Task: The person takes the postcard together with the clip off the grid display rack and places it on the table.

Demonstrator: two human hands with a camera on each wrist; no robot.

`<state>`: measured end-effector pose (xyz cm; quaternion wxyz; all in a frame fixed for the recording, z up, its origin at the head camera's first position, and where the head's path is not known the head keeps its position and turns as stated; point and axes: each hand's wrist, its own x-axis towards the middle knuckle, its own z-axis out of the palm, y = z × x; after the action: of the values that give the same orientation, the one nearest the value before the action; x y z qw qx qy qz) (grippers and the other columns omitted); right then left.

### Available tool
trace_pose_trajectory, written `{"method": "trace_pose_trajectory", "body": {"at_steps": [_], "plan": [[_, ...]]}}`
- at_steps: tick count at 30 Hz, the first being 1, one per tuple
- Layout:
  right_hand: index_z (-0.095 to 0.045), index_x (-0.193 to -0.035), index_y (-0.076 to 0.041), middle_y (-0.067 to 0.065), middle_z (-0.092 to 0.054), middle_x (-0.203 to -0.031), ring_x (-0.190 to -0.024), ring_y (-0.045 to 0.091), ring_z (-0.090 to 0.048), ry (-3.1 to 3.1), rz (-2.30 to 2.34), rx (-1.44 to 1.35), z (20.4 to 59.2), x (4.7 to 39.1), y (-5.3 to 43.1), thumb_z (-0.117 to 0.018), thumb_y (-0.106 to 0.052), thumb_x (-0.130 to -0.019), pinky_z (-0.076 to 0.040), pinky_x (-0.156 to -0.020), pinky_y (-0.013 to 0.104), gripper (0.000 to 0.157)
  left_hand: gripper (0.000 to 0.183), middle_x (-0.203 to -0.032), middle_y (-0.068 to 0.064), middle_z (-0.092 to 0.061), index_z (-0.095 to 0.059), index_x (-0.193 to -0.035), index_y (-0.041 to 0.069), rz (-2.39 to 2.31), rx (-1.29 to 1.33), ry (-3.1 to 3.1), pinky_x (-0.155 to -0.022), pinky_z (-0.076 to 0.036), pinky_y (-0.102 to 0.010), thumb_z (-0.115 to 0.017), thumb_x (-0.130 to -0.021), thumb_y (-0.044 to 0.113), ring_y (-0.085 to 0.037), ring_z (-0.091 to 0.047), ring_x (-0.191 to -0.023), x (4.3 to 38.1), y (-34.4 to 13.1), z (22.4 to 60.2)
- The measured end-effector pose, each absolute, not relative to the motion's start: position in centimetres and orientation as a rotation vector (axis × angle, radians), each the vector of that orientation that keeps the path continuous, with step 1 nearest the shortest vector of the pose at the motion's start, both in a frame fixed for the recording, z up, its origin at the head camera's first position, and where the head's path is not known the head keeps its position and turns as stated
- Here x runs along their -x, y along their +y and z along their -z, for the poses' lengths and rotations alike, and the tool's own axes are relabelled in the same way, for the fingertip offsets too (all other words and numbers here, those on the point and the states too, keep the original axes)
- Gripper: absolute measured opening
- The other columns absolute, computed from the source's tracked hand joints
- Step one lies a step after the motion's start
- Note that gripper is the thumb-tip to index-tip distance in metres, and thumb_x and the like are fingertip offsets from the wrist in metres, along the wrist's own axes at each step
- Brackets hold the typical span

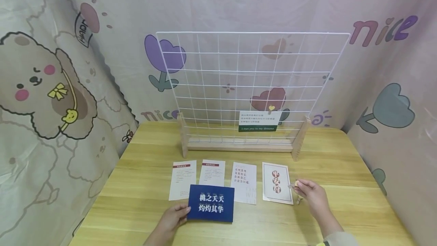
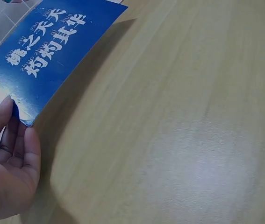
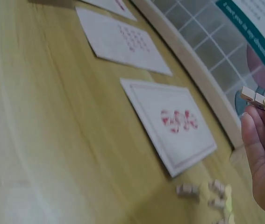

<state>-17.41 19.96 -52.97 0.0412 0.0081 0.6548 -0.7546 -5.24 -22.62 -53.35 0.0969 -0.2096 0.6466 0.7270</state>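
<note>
My left hand (image 1: pixel 173 217) pinches the lower left corner of a blue card (image 1: pixel 211 203) with white Chinese characters, thumb on top. In the left wrist view the card tilts above the table and casts a shadow. Between the thumb and fingers of my right hand (image 1: pixel 313 194) is a small wooden clothespin (image 3: pixel 254 97) with a yellow decoration. That hand is just right of a white card with red round characters (image 1: pixel 277 183). Several more small clothespins (image 3: pixel 216 187) lie on the table beneath it.
A white wire grid (image 1: pixel 252 71) stands upright in a wooden base (image 1: pixel 239 146) at the back. A white and green card (image 1: pixel 258 121) hangs on it from a clothespin (image 1: pixel 271 108). White printed cards (image 1: pixel 182 177) lie in a row on the wooden table (image 1: pixel 129 200).
</note>
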Motion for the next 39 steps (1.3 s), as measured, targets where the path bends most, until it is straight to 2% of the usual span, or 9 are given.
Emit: {"method": "trace_pose_trajectory", "body": {"at_steps": [6,10,15,17,21,24,29,39], "plan": [[-0.051,-0.103,0.013,0.006,-0.06,-0.087,-0.077,0.013,-0.06,2.066,2.226,-0.064,52.4,15.8,21.1,-0.058,-0.009,-0.081,-0.048,-0.072,0.024,0.032,0.02,-0.076,0.0,-0.056,-0.058,-0.092,-0.006,-2.104,0.63,1.916,-0.066,-0.045,-0.026,-0.06,-0.079,0.009,-0.013,-0.05,-0.071,4.6,-22.5,53.5],[-0.053,-0.1,0.011,0.004,-0.061,-0.084,-0.075,0.014,-0.061,2.054,2.253,-0.152,54.6,15.8,22.6,-0.061,-0.011,-0.079,-0.048,-0.071,0.025,0.031,0.019,-0.076,0.0,-0.056,-0.058,-0.092,-0.007,-2.086,0.611,1.922,-0.065,-0.045,-0.026,-0.058,-0.08,0.008,-0.012,-0.05,-0.07,4.4,-22.4,53.5],[-0.058,-0.094,0.001,0.001,-0.06,-0.082,-0.074,0.014,-0.061,2.085,2.204,-0.35,57.0,15.8,23.9,-0.067,-0.017,-0.074,-0.048,-0.071,0.026,0.028,0.018,-0.074,0.0,-0.055,-0.058,-0.091,-0.008,-2.068,0.62,1.926,-0.064,-0.045,-0.025,-0.058,-0.08,0.007,-0.012,-0.051,-0.068,4.1,-22.3,53.6],[-0.057,-0.094,0.002,0.001,-0.06,-0.081,-0.073,0.014,-0.061,2.082,2.179,-0.385,56.7,15.3,23.9,-0.068,-0.018,-0.072,-0.048,-0.072,0.026,0.032,0.018,-0.074,-0.001,-0.056,-0.058,-0.091,-0.008,-2.062,0.633,1.918,-0.063,-0.045,-0.025,-0.058,-0.08,0.006,-0.011,-0.051,-0.067,3.9,-22.3,53.6],[-0.046,-0.108,0.016,0.004,-0.06,-0.083,-0.072,0.012,-0.061,2.125,2.052,-0.422,53.8,13.8,23.1,-0.061,-0.008,-0.078,-0.048,-0.073,0.026,0.041,0.014,-0.072,0.0,-0.058,-0.058,-0.089,-0.007,-2.053,0.638,1.904,-0.06,-0.046,-0.023,-0.057,-0.08,0.005,-0.01,-0.052,-0.064,3.6,-22.2,53.7],[-0.04,-0.112,0.019,0.008,-0.061,-0.084,-0.072,0.012,-0.061,2.188,1.939,-0.434,52.5,13.3,22.7,-0.057,-0.005,-0.081,-0.048,-0.072,0.025,0.043,0.012,-0.071,0.0,-0.058,-0.059,-0.087,-0.005,-2.033,0.656,1.894,-0.059,-0.045,-0.023,-0.057,-0.08,0.004,-0.009,-0.052,-0.063,3.5,-22.2,53.6],[-0.038,-0.111,0.022,0.017,-0.061,-0.087,-0.071,0.014,-0.061,2.24,1.884,-0.417,52.2,13.1,22.8,-0.056,-0.004,-0.081,-0.049,-0.07,0.026,0.043,0.013,-0.071,0.0,-0.059,-0.06,-0.088,-0.005,-2.001,0.719,1.883,-0.059,-0.046,-0.024,-0.057,-0.08,0.004,-0.011,-0.052,-0.063,3.4,-22.3,53.1],[-0.045,-0.103,0.022,0.013,-0.062,-0.077,-0.067,0.013,-0.061,2.258,1.812,-0.463,52.5,13.2,23.6,-0.059,-0.005,-0.079,-0.05,-0.065,0.025,0.039,0.017,-0.073,-0.003,-0.054,-0.056,-0.091,-0.009,-1.891,0.674,1.979,-0.062,-0.046,-0.027,-0.056,-0.08,0.003,-0.015,-0.05,-0.066,2.8,-22.4,52.8]]}}
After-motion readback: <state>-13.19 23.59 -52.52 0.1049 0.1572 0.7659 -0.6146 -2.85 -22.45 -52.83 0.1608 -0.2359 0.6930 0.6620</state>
